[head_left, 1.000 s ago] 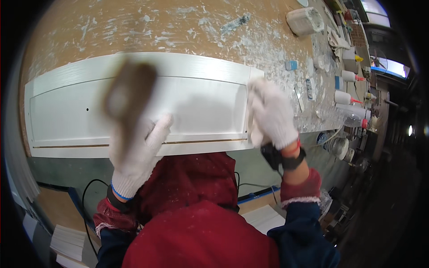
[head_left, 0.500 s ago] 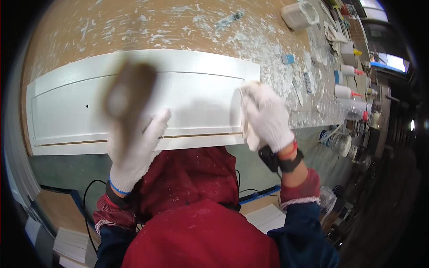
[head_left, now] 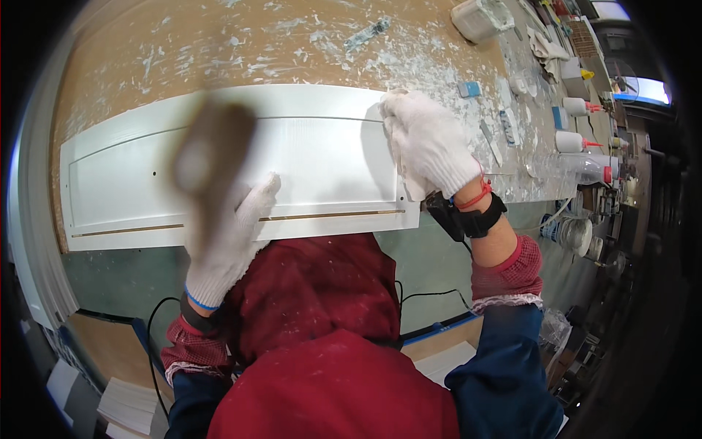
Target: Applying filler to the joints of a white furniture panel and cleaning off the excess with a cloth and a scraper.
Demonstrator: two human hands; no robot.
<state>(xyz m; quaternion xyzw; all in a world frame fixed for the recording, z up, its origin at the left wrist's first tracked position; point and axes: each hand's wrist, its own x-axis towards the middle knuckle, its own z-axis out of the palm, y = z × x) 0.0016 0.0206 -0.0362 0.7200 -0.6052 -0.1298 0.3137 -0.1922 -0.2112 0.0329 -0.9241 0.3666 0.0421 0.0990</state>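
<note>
A long white panel [head_left: 314, 157] with a recessed centre lies on the worktable, a brown slot running along its near edge. My gloved left hand [head_left: 235, 241] rests on that near edge, left of the middle. Its thumb is stretched out over the panel; a dark brown blur hides most of its fingers. At the panel's right end, my gloved right hand [head_left: 431, 139] is closed on a whitish cloth [head_left: 414, 183], pressed at the far right corner. The cloth hangs down along the panel's right edge, mostly covered by the hand.
Dried white paint marks the worktable [head_left: 256, 51]. A whitish plastic container [head_left: 482, 22] stands at the far right. Nearer are a blue block [head_left: 469, 89], white bottles with red nozzles [head_left: 570, 141] and a clear bottle [head_left: 589, 170]. Stacked white boards [head_left: 128, 402] lie low at left.
My right hand has moved away from me along the panel's right end, with the cloth in it, to the far corner. My left hand keeps its place on the near edge.
</note>
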